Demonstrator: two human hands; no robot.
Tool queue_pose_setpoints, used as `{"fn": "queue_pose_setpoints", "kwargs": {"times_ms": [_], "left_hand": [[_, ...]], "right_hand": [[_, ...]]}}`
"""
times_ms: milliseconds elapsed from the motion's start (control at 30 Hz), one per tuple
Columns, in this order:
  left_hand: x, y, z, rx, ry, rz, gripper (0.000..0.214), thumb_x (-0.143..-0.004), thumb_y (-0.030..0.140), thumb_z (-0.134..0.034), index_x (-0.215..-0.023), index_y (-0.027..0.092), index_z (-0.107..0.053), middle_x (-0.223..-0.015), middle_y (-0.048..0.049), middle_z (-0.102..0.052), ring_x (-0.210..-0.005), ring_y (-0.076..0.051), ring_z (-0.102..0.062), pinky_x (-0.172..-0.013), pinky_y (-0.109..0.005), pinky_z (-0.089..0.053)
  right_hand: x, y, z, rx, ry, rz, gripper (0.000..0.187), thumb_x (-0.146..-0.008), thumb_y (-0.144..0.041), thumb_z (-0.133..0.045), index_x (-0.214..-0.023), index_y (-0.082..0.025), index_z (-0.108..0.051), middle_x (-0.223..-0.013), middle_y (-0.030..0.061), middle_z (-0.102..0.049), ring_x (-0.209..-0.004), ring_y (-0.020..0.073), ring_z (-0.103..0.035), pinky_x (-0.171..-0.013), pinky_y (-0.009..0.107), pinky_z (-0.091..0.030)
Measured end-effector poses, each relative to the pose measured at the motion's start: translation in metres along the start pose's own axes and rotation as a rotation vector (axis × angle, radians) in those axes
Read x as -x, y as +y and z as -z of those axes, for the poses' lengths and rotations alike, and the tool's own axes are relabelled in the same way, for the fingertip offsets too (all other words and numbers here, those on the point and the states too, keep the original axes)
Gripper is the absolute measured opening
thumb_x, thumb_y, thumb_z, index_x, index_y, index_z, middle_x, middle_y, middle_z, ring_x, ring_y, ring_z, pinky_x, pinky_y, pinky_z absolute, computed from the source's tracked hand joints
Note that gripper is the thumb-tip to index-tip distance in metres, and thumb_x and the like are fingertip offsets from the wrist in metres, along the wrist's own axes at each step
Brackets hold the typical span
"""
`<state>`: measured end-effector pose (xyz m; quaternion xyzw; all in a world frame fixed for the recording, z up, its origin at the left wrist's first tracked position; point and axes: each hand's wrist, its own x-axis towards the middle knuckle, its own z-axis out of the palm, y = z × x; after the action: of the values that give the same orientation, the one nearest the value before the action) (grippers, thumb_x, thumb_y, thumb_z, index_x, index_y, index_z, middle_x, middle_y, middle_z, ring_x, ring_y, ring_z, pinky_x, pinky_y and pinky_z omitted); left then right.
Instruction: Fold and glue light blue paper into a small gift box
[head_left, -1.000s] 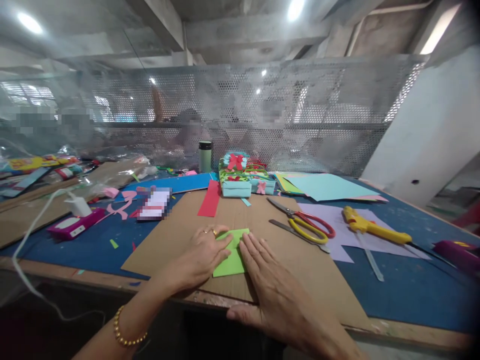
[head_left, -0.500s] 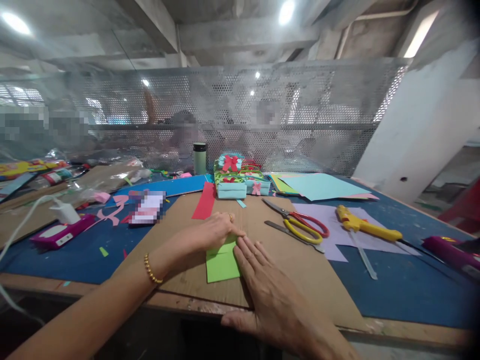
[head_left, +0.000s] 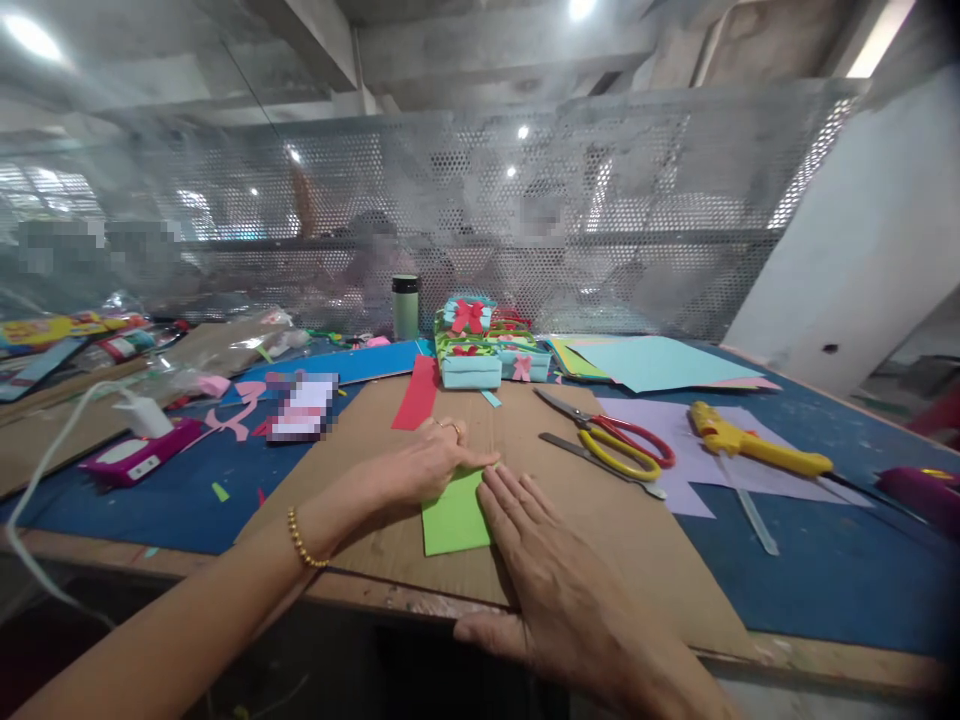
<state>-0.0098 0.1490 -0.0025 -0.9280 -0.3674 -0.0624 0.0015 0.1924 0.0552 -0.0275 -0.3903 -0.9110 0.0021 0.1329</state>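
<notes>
A small sheet of bright green craft paper [head_left: 457, 518] lies near the front edge of a brown cardboard sheet [head_left: 615, 560]. My left hand [head_left: 427, 462], with a ring and a gold bead bracelet, is at its far edge. The index finger reaches to the far right corner and the other fingers curl in, partly hidden, against the paper. Flat along the paper's right edge rests my right hand [head_left: 559, 570], fingers stretched out and thumb apart. Beyond my left hand is a red paper strip [head_left: 415, 395].
Right of the hands are scissors [head_left: 619, 450], a metal-bladed tool [head_left: 566, 446] and a yellow glue gun [head_left: 757, 450]. Decorated light-blue boxes [head_left: 471, 372] and a green bottle [head_left: 406, 310] stand behind. A phone [head_left: 304, 408] and purple power strip [head_left: 142, 455] are left.
The view has shifted slightly, so the table things appear a little further right and higher. Both hands stay at the green paper, whose near part now looks flatter.
</notes>
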Motion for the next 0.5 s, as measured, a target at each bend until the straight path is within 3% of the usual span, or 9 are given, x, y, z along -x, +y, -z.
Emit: {"fn": "queue_pose_setpoints", "kwargs": {"times_ms": [100,233,367,500], "left_hand": [[-0.001,-0.006,0.003,0.087,-0.035,0.041,0.046,-0.103,0.023,-0.033,-0.141,0.039,-0.053,-0.098,-0.0055,-0.055,-0.088,-0.019,-0.054,-0.083,-0.031,-0.042],[-0.004,-0.019,0.011,0.268,-0.051,-0.047,0.043,-0.103,0.033,-0.036,-0.143,0.035,-0.051,-0.106,-0.0054,-0.062,-0.09,-0.018,-0.057,-0.085,-0.03,-0.045],[0.007,-0.024,0.007,0.219,0.073,-0.069,0.039,-0.102,0.027,-0.039,-0.129,0.033,-0.066,-0.118,-0.0072,-0.061,-0.104,-0.02,-0.056,-0.093,-0.033,-0.043],[0.03,-0.023,-0.007,0.106,0.17,-0.028,0.05,-0.098,0.011,-0.035,-0.134,0.035,-0.06,-0.135,-0.0064,-0.059,-0.12,-0.022,-0.052,-0.103,-0.043,-0.035]], "right_hand": [[0.0,0.002,-0.002,-0.002,0.039,0.006,0.11,-0.081,-0.079,-0.051,-0.153,0.001,-0.03,-0.156,0.0307,-0.027,-0.146,0.0431,-0.026,-0.113,0.062,-0.035],[0.0,0.004,-0.006,0.018,0.056,0.023,0.107,-0.082,-0.079,-0.049,-0.154,-0.002,-0.032,-0.156,0.0293,-0.031,-0.146,0.0421,-0.028,-0.114,0.061,-0.035],[-0.002,0.003,-0.003,0.035,0.039,0.021,0.108,-0.082,-0.081,-0.046,-0.152,0.001,-0.034,-0.156,0.0305,-0.029,-0.146,0.0423,-0.027,-0.114,0.061,-0.035],[-0.002,0.0,0.002,0.046,-0.015,0.0,0.111,-0.082,-0.081,-0.046,-0.151,0.005,-0.034,-0.155,0.0318,-0.028,-0.145,0.0437,-0.026,-0.114,0.061,-0.035]]}}
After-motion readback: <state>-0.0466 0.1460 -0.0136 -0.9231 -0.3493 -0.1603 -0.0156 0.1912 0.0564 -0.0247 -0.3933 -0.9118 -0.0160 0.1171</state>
